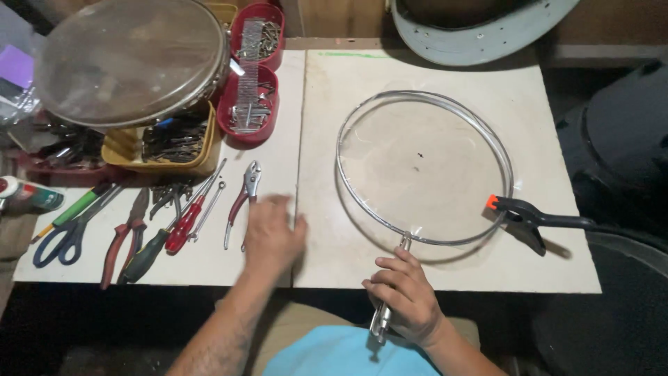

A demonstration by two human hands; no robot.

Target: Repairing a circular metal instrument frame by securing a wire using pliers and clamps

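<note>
Upper left: drum [129, 59], two red trays [247, 104] of metal hardware, yellow tray [167, 150] — lower left: blue-handled scissors [66, 233], red-handled pliers [125, 237], screwdrivers [184, 223].

Two red trays [248, 104], one hoop [424, 167]

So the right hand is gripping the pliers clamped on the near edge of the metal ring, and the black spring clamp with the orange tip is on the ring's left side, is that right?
Not quite. In the head view the spring clamp sits on the right side of the metal ring, not the left. The right hand does grip the pliers at the ring's near edge.
</note>
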